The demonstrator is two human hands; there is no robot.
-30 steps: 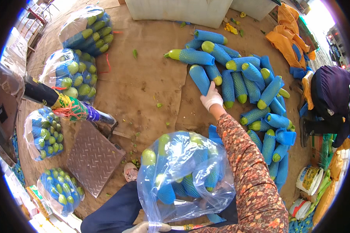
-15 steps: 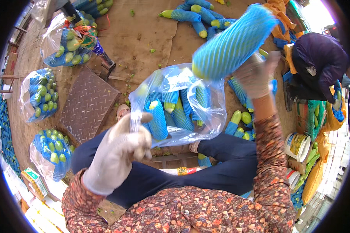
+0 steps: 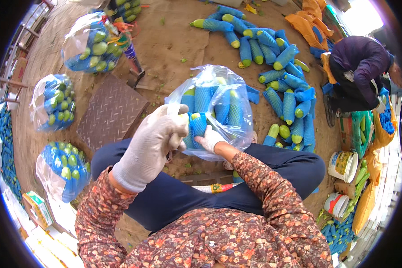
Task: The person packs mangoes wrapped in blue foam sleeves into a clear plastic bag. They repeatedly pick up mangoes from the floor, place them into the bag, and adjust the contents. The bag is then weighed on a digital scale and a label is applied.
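My left hand (image 3: 149, 143), in a pale glove, is closed on the near rim of a clear plastic bag (image 3: 236, 134) in front of me. The bag holds several long green vegetables in blue foam-net sleeves. My right hand (image 3: 210, 140), gloved too, reaches into the bag and grips a sleeved vegetable (image 3: 198, 124) low at its near side. Beyond the bag and to its right lies a loose pile of sleeved vegetables (image 3: 288, 107).
Filled bags (image 3: 53, 102) stand along the left, beside a ridged metal plate (image 3: 107, 111) and a post (image 3: 133, 60). A co-worker (image 3: 353, 71) bends at the right near orange sacks (image 3: 312, 27). Buckets (image 3: 341, 167) stand at the lower right.
My right hand picked a sleeved vegetable from the pile, swung it over the bag and has lowered into the bag. My left hand rose into fuller view, holding the rim.
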